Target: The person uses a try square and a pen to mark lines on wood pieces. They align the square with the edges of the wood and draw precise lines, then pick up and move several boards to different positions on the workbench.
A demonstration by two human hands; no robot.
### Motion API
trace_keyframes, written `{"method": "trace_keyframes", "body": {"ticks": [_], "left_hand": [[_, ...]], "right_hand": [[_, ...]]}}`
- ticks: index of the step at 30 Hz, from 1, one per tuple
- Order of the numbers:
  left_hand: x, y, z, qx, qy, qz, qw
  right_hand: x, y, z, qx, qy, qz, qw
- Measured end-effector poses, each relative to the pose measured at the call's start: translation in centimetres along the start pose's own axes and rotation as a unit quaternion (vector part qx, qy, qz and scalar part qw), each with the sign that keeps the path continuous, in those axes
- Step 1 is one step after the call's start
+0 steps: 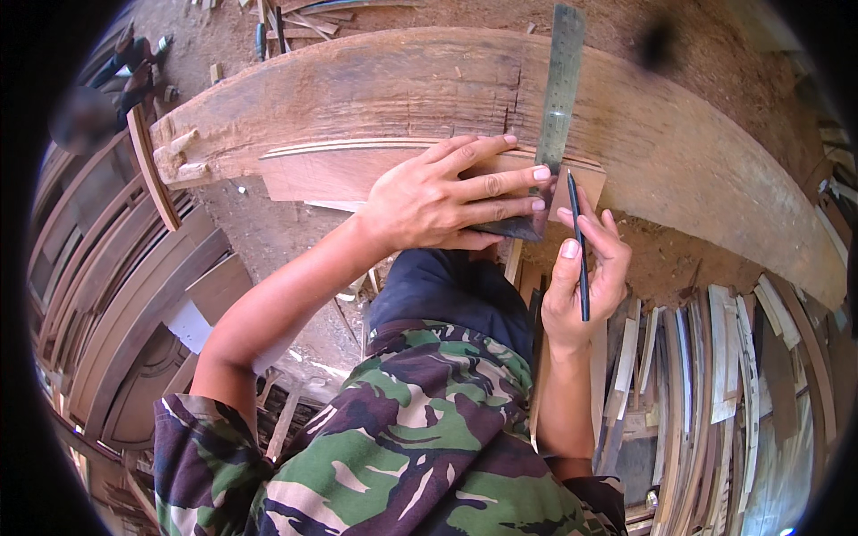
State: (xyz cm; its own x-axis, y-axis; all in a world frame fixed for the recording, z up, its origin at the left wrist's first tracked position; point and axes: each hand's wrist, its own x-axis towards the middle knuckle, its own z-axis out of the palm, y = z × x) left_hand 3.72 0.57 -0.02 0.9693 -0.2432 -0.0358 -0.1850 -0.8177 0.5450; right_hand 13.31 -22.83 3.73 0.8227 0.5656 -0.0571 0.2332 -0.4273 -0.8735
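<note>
A reddish-brown wooden board (pixel 313 174) with pale stripes along its far edge lies on the near side of a broad, worn plank. My left hand (pixel 427 198) spans the board, its fingers pressed over a try square. The metal blade of that try square (pixel 561 94) reaches away across the plank, and its dark stock shows under my fingers at the board's near edge. In my right hand (pixel 597 272) is a dark pencil (pixel 581 246), held between thumb and fingers. Its tip points at the board, just right of the blade; whether it touches cannot be made out.
The thick plank (pixel 357 85) curves across the view as a work surface. Stacked wooden panels (pixel 134 322) stand at the left, and many upright strips (pixel 688 384) at the right. Wood offcuts (pixel 313 22) lie on the dirt floor beyond. A person (pixel 116 80) is at the far left.
</note>
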Motion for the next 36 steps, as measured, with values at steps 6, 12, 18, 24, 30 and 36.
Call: {"method": "trace_keyframes", "body": {"ticks": [6,12,18,24,30,36], "left_hand": [[0.0,0.0,0.1,-0.004,-0.004,0.000,1.000],[0.0,0.1,0.0,-0.002,-0.011,-0.004,1.000],[0.0,0.1,0.0,0.009,-0.016,-0.005,1.000],[0.1,0.1,0.0,0.021,-0.014,-0.005,1.000],[0.2,0.3,-0.1,0.034,-0.012,-0.006,0.999],[0.3,0.4,-0.3,0.043,-0.029,-0.010,0.999]], "right_hand": [[0.0,0.0,0.1,-0.017,0.000,-0.001,1.000],[0.1,-0.2,0.1,-0.037,-0.003,-0.004,0.999],[0.3,-0.3,0.0,-0.053,-0.004,-0.004,0.999],[0.7,-0.8,-0.3,-0.077,-0.018,-0.009,0.997],[0.8,-1.4,-1.1,-0.104,-0.048,-0.013,0.993],[-0.2,-0.5,-1.1,-0.028,0.003,0.033,0.999]]}}
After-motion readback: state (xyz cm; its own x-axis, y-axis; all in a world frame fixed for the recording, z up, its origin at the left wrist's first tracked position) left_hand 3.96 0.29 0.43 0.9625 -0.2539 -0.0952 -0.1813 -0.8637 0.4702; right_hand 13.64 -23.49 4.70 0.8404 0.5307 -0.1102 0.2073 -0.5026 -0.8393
